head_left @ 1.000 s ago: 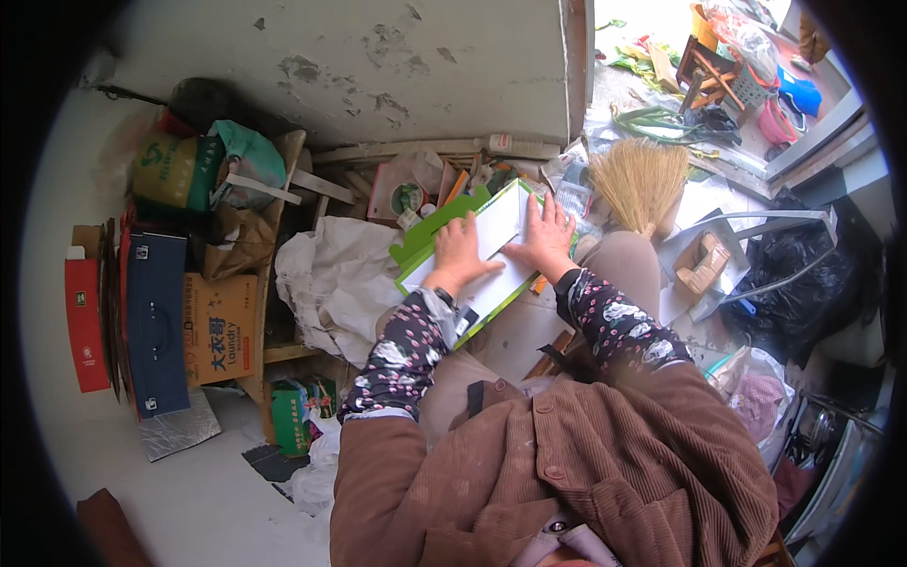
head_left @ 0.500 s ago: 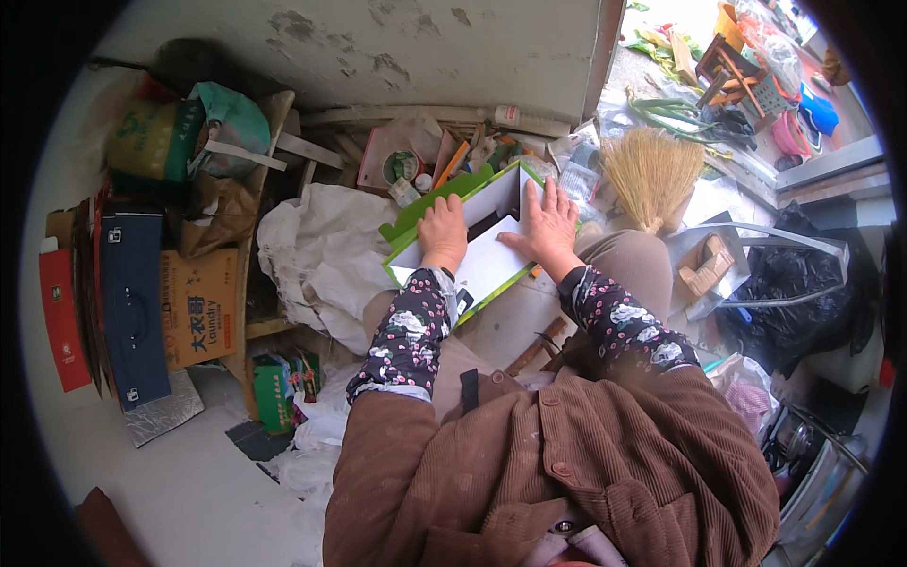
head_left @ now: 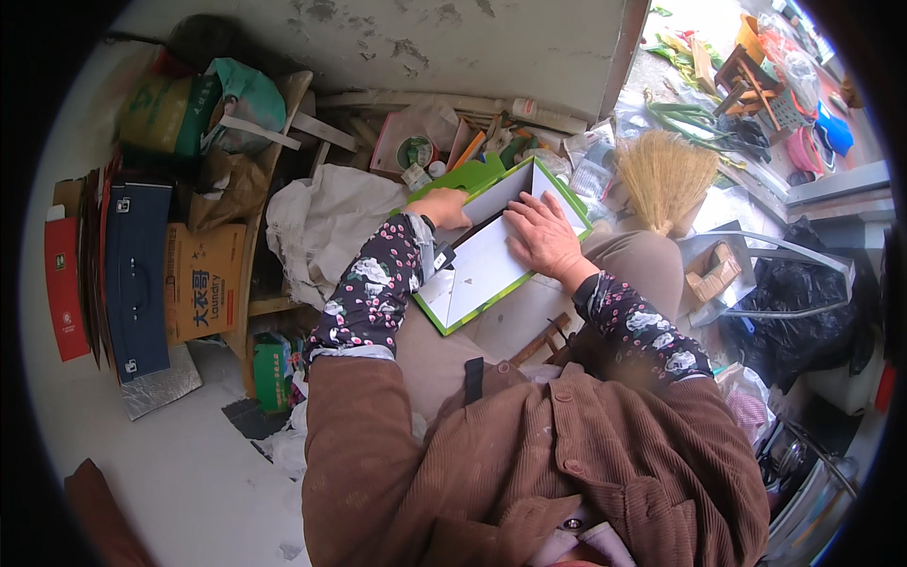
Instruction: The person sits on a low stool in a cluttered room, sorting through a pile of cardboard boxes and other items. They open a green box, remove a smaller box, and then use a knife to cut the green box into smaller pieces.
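Note:
An opened green cardboard box [head_left: 462, 317] with white inner faces rests slanted over my lap. My left hand [head_left: 440, 207] is at its left side, fingers curled over the wall, the tips partly hidden. With fingers spread and slightly bent, my right hand [head_left: 548, 236] lies on the white inner panel [head_left: 487, 269] near the right end. A green flap [head_left: 477, 174] sticks out beyond the box on the far side. Between the panel and the far wall runs a dark gap, whose contents I cannot make out.
Left stands a wooden shelf [head_left: 274, 180] with bags, beside a blue case [head_left: 138, 274] and an orange-brown carton [head_left: 203, 281]. A white sack [head_left: 326, 231] lies beyond my left arm. Right are a straw broom [head_left: 666, 180] and a black plastic bag [head_left: 789, 302]. A wall closes the far side.
The box has turned and shows more of its white panel. My right hand has slid from the far right corner onto this panel; my left hand has shifted slightly left.

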